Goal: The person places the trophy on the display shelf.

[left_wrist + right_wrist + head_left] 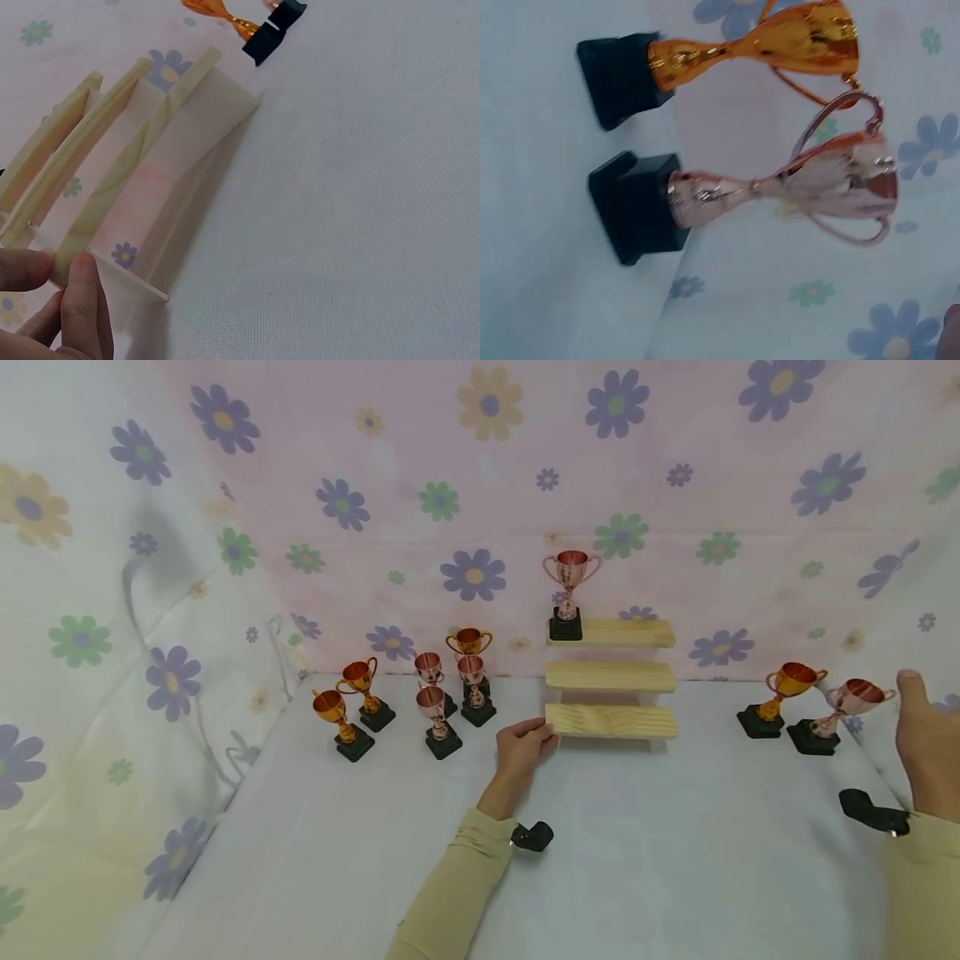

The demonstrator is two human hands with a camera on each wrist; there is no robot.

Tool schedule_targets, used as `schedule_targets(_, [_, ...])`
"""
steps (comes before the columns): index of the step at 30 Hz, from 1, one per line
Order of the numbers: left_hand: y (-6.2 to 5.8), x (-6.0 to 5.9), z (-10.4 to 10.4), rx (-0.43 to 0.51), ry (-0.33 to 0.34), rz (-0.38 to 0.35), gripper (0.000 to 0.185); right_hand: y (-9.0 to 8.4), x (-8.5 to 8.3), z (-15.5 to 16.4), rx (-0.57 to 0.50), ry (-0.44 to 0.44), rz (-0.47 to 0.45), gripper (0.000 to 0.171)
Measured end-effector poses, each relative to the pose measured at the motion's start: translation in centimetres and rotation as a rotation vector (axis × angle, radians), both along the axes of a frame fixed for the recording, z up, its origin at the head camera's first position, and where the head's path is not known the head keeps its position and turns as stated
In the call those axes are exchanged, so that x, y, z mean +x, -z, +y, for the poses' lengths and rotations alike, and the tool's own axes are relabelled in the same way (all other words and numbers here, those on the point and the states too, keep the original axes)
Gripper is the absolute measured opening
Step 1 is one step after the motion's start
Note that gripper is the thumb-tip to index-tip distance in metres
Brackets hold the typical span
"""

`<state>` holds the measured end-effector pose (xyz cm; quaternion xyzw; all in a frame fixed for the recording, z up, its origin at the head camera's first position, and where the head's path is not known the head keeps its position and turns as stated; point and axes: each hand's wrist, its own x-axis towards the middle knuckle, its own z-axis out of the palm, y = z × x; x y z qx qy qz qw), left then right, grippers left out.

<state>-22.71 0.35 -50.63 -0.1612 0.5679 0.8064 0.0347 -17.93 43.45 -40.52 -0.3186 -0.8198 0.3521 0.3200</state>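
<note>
Sleeves come in at the near edge, each with a small black wrist camera. Her left hand point(525, 750) pinches the near-left corner of the stepped shelf point(611, 721), thumb and fingers point(82, 296) curled round the lowest board. Her right hand point(926, 739) is up at the far right, fingers loose and holding nothing, just beside the pink cup point(843, 714), with the gold cup point(780, 697) to that one's left.

I'd worry about the shelf first. One pink trophy point(567, 593) stands on the left end of its top step, tall on a small base; if the left hand tugs or tilts that corner, the trophy would likely topple.

On the right, the two cups stand close, handles nearly touching in the wrist view. A reach for the pink one could knock the gold one over.

Six more trophies point(420, 702) cluster on the table point(337, 860) left of the shelf, near enough to be in the way of a leftward slide. Flowered cloth point(472, 485) hangs behind.
</note>
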Motion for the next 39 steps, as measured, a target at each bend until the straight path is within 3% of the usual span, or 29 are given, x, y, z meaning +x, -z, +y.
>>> schedule_targets(2, [0.0,0.0,0.0,0.001,0.000,-0.001,0.025,1.0,0.8,0.7,-0.037,0.031,-0.133,0.071])
schedule_targets(5, [0.0,0.1,-0.1,-0.003,-0.003,-0.006,0.026,3.2,0.5,1.4,-0.109,-0.066,-0.085,0.073])
schedule_targets(9, [-0.1,0.1,-0.2,-0.012,-0.002,-0.003,0.026,5.7,-0.6,1.6,-0.235,-0.222,0.052,0.068])
schedule_targets(12, [-0.1,0.1,-0.2,-0.009,0.000,-0.002,0.025,6.6,-1.1,1.6,-0.294,-0.251,0.060,0.066])
schedule_targets(15, [-0.1,0.0,-0.1,-0.004,0.001,-0.001,0.025,6.9,-1.6,1.3,-0.329,-0.240,0.055,0.064])
schedule_targets(21, [-0.5,0.2,0.1,-0.014,-0.011,-0.003,0.024,6.8,-2.5,1.1,-0.365,-0.215,0.170,0.060])
schedule_targets(30, [-0.3,0.2,0.4,0.009,-0.026,-0.006,0.023,7.0,-2.4,0.8,-0.368,-0.213,0.270,0.055])
schedule_targets(36, [-0.3,0.2,0.3,0.003,-0.024,-0.003,0.023,7.3,-2.0,0.3,-0.264,-0.214,0.236,0.055])
schedule_targets(39, [-0.2,0.2,0.3,-0.004,-0.019,-0.012,0.023,7.1,-1.4,-0.3,-0.269,-0.189,0.226,0.054])
